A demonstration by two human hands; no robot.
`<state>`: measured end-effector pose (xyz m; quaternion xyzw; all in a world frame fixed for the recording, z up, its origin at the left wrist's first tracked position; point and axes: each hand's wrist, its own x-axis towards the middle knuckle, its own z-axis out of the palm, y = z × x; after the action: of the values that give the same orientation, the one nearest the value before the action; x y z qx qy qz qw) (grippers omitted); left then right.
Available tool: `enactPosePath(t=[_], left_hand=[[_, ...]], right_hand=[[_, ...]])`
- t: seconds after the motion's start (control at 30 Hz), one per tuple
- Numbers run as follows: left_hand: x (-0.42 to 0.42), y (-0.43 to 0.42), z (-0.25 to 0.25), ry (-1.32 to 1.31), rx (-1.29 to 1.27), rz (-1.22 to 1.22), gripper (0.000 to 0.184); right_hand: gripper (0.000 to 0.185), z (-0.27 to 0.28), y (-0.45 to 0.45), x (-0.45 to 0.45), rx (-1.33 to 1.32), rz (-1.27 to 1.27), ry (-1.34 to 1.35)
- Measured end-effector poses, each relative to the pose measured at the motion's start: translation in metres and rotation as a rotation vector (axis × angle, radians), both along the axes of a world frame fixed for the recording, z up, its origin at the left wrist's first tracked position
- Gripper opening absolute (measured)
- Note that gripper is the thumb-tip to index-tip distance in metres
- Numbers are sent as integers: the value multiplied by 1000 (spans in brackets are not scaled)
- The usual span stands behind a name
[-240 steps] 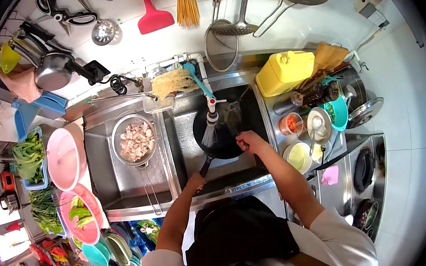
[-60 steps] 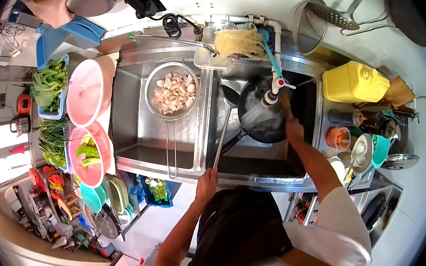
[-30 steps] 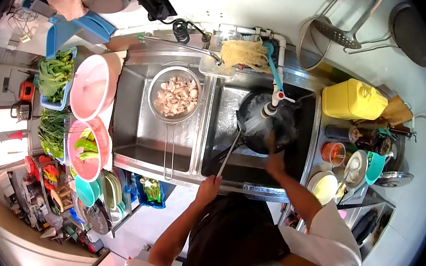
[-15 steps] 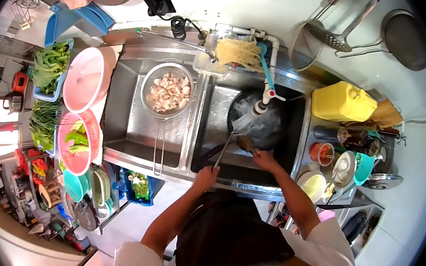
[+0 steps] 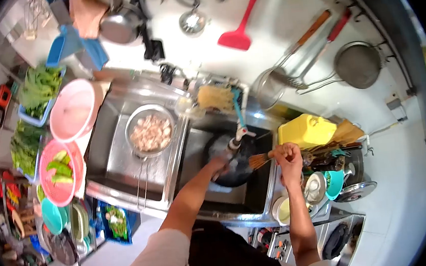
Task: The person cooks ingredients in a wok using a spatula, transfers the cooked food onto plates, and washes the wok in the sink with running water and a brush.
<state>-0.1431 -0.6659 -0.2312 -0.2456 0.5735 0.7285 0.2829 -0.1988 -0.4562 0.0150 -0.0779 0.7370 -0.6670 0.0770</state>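
Observation:
My right hand point(image 5: 288, 157) is closed on the handle of a bamboo brush point(image 5: 260, 160), raised over the right edge of the sink in front of the yellow jug point(image 5: 306, 130). Over the dark wok point(image 5: 237, 167) in the right basin is my left hand point(image 5: 220, 165), blurred by motion, so its fingers and anything in them cannot be made out. The faucet point(image 5: 234, 143) hangs just above the wok, close to my left hand. In the left basin rests a strainer point(image 5: 129, 136) holding pale meat pieces point(image 5: 151, 133).
Pink basins point(image 5: 72, 109) and greens point(image 5: 39, 89) stand left of the sink. Bowls point(image 5: 314, 187) and a teal bowl point(image 5: 335, 185) are at the right, near the stove point(image 5: 352, 222). A red spatula point(image 5: 235, 39) and strainers point(image 5: 358, 64) hang on the wall.
My right hand has lifted the brush out of the basin, up and right. My left hand has moved from the ladle handle at the sink's front edge to over the wok. The view has shifted.

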Motion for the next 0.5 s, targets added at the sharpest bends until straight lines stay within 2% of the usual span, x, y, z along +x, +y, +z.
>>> enactPosePath(t=[0.03,0.07,0.1,0.13,0.17,0.27,0.4,0.43,0.5], left_hand=[[14,2,-25,56,-57,-92,11],[37,-3,-24,80,-195,-128,17],[59,-6,-37,3,-325,-190,19],[66,-25,14,-50,-531,-566,31],[77,-35,2,-84,-574,-626,31],[114,-47,-58,-183,-599,-630,34],[148,-47,-105,-256,-564,-638,39],[153,-46,-112,-263,-556,-636,40],[160,-45,-121,-268,-543,-634,42]], right_hand=[[29,16,-10,-14,42,-26,60],[32,38,-22,-26,83,-58,114],[37,69,-41,-37,76,-56,129],[43,105,-62,-47,71,-52,139],[46,138,-81,-59,70,-67,212],[49,194,-129,-114,25,-71,440],[42,248,-171,-164,3,-83,606],[38,256,-177,-170,124,-146,667],[38,267,-184,-175,197,-189,730]])
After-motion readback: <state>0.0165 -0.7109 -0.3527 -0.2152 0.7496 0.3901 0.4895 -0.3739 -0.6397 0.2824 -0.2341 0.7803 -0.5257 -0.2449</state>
